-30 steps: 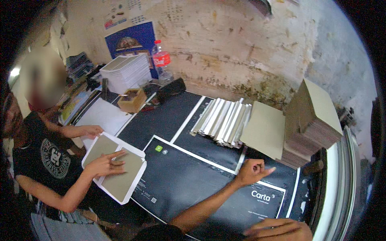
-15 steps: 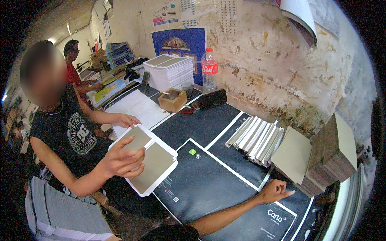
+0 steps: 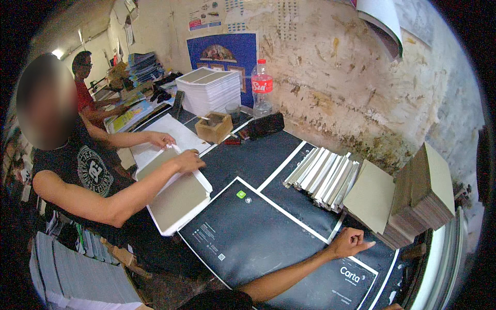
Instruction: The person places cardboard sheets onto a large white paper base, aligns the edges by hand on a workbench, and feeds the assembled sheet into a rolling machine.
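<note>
My left hand (image 3: 347, 243) rests on the black printed sheet (image 3: 268, 237) near its right end. Its fingers are curled in and the thumb sticks out to the right; I see nothing held in it. Just beyond it is the grey board (image 3: 368, 196) leaning against a stack of grey boards (image 3: 421, 199). Only a sliver of my right hand (image 3: 394, 307) shows at the lower edge, its fingers hidden. Across the table at left, a co-worker's two hands (image 3: 190, 161) work at the far edge of a white-edged cover with grey boards (image 3: 181, 204).
A row of folded white strips (image 3: 321, 178) lies beyond my left hand. Farther back are a wooden ashtray (image 3: 214, 127), a black pouch (image 3: 264, 125), a plastic bottle (image 3: 262, 90) and a pile of covers (image 3: 209, 92). Stacked paper (image 3: 77, 268) stands at lower left.
The co-worker's near hand has come down from above the cover to its far edge, and the cover has shifted. A sliver of my right hand has appeared; my left hand stays put.
</note>
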Tool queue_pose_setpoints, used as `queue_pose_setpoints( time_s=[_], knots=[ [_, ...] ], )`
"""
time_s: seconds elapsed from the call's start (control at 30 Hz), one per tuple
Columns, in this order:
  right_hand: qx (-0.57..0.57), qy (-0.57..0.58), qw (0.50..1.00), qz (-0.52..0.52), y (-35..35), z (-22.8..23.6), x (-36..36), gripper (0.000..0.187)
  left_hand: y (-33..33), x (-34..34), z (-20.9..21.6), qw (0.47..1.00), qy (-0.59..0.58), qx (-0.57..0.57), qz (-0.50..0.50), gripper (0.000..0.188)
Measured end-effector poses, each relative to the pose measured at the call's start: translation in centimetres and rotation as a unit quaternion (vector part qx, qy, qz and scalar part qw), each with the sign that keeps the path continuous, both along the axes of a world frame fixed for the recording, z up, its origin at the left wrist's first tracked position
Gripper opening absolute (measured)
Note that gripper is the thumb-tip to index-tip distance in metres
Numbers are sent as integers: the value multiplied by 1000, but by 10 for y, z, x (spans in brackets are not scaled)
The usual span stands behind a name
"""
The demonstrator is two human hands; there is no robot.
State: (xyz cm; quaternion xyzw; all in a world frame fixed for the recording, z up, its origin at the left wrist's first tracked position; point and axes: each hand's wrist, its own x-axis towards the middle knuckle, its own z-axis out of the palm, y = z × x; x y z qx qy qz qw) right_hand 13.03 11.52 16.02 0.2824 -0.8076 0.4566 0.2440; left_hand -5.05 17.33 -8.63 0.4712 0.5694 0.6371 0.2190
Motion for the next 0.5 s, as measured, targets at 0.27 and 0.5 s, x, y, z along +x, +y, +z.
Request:
queue_pose_setpoints(
  time_s=[0.27, 0.5],
  knots=[
    [47, -47, 986, 151, 11, 16, 2, 47, 9, 4, -15, 999, -12, 35, 11, 50],
    [12, -68, 985, 159, 15, 14, -3, 37, 5, -1, -7, 1000, -17, -1, -14, 49]
  ],
)
